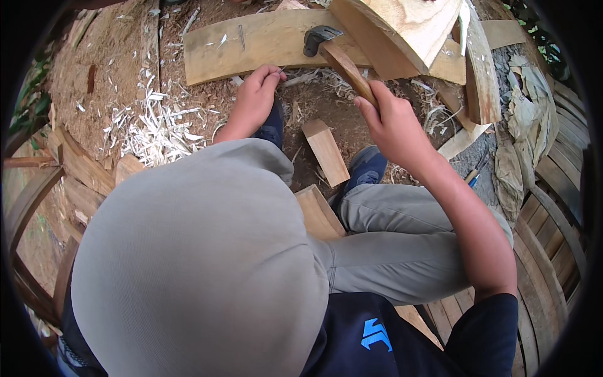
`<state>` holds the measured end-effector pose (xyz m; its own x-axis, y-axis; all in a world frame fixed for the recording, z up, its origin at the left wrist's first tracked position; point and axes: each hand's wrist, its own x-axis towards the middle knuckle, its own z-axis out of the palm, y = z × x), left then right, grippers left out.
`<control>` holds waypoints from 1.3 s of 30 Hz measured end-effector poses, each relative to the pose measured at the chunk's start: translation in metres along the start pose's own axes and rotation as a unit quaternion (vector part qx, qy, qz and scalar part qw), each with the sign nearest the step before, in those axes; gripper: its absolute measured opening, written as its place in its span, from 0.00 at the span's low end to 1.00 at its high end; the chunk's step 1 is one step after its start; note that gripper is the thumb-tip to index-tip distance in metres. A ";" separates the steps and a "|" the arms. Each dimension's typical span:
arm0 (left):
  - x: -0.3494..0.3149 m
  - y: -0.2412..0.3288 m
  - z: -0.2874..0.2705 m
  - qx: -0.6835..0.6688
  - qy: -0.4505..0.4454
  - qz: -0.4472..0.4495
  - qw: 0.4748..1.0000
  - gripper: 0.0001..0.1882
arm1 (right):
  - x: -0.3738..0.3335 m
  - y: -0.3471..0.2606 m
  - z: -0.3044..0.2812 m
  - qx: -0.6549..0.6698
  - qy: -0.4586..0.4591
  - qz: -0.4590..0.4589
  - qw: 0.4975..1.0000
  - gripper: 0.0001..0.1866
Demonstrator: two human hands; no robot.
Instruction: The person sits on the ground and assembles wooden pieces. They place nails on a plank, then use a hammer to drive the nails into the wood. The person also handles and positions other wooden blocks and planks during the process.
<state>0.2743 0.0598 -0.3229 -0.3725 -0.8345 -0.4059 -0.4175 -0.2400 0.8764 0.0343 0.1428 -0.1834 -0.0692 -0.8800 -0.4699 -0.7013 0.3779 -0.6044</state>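
My right hand (396, 122) is wrapped round the wooden handle of a claw hammer (345, 68). The hammer's dark metal head rests on or just above a curved, pale wooden plank (210, 60) on the ground ahead of me; contact cannot be made out. At the plank's near edge, my left hand (252, 97) is closed in a pinch. A thin grey sliver that looks like a nail (281, 70) shows at its fingertips. Another nail (241, 38) is on the plank's left part, left of the hammer head.
A large pale board (408, 31) leans over the plank's right end. Between my shoes are a wooden block (326, 151) and a curved offcut (318, 213). Shavings (157, 129) lie at left. To the right are a blue-handled tool (472, 178), a crumpled sheet (527, 119) and wooden slats (540, 251).
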 end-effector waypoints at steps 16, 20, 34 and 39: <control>-0.009 -0.008 -0.007 -0.132 -0.106 -0.146 0.975 0.13 | 0.006 -0.005 0.005 0.001 -0.040 0.003 0.999 0.14; -0.009 0.002 -0.003 -0.178 -0.083 -0.142 0.970 0.13 | 0.007 -0.007 0.006 -0.003 -0.038 -0.007 0.999 0.14; -0.008 0.008 0.000 -0.193 -0.004 -0.133 0.972 0.14 | 0.026 -0.015 0.011 -0.028 -0.017 -0.025 0.999 0.14; -0.008 0.007 0.000 -0.197 0.012 -0.122 0.973 0.13 | 0.029 -0.022 0.026 0.001 -0.006 -0.031 0.999 0.14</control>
<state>0.2742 0.0654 -0.3136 -0.2805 -0.7389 -0.6126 -0.1386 -0.6004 0.7876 0.0664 0.1167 -0.2001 -0.0171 -0.8984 -0.4389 -0.7029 0.3230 -0.6337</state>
